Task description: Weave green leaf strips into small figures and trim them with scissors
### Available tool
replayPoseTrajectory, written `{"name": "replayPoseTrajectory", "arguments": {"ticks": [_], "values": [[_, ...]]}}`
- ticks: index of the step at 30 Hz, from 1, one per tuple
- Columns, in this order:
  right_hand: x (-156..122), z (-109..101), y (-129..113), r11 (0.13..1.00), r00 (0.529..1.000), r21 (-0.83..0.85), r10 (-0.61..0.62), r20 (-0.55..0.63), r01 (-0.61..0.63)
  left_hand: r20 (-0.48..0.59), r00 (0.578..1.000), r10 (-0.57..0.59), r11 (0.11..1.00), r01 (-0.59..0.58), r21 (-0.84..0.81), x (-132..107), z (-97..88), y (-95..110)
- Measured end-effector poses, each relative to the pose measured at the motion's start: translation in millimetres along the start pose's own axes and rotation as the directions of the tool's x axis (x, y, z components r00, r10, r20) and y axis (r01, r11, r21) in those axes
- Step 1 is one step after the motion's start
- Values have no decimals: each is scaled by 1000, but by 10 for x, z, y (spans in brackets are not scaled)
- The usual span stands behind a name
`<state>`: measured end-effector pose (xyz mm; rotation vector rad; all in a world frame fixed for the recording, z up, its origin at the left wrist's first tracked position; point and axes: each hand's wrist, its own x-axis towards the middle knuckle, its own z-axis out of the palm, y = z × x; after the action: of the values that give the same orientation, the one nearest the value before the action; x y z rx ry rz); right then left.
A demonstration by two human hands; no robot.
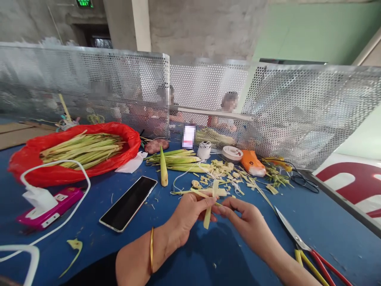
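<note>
Leaf strips, pale and crossed one over the other, up in the hands above the near middle of the blue tabletop. Left hand with its grip pinched tight around the crossing. Right hand with finger and thumb pinching the right end of the thinner strip.

Partway along, by the look of it: two strips laid across each other, no knot or tie to see. Plenty of little cut bits just past the hands. Left to use, it seems: a big pile of long leaves in a red bag at far left, green stalks in the far middle, and one pointed shoot nearer. Scissors at near right, not in hand.

For words to read, EXIT in bright green on the sign high at far left. On the white roll, a dark red mark, too small to read. On the orange pack, a dark spot, no clear letters. On the white board at right, a big red shape; cannot tell any word. On the flat phone, dark glass, no name to see. On the standing phone, a lit screen, too blurred to read.
</note>
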<state>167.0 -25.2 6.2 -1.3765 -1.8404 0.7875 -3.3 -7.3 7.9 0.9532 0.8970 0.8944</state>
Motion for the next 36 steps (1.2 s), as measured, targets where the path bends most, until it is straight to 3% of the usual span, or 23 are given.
{"name": "replayPoseTrajectory", "arguments": {"ticks": [8,12,15,18,20,24,30,36], "values": [[-55,34,-65,965,980,-199,-186,-67,170,-76,996,53,998,-50,34,30,20,-57],[-43,9,-30,982,988,-117,-154,-33,149,-17,1000,-1,1000,2,29,45,-19,-18],[8,-52,31,994,981,23,-103,-163,108,41,998,-45,999,44,24,41,-49,8],[60,-129,70,962,916,-22,-267,-299,272,86,992,-88,996,87,17,32,-58,1],[83,-168,74,926,902,-74,-378,-208,371,108,989,-101,995,100,16,29,-54,-13],[104,-177,75,910,913,-82,-407,-4,406,146,982,-119,993,117,25,28,-46,-26],[109,-132,104,910,915,-112,-404,-14,400,188,969,-158,987,159,10,13,-51,-4],[86,-176,58,845,873,-226,-483,64,484,165,968,-190,978,171,120,-10,-29,52]]}}
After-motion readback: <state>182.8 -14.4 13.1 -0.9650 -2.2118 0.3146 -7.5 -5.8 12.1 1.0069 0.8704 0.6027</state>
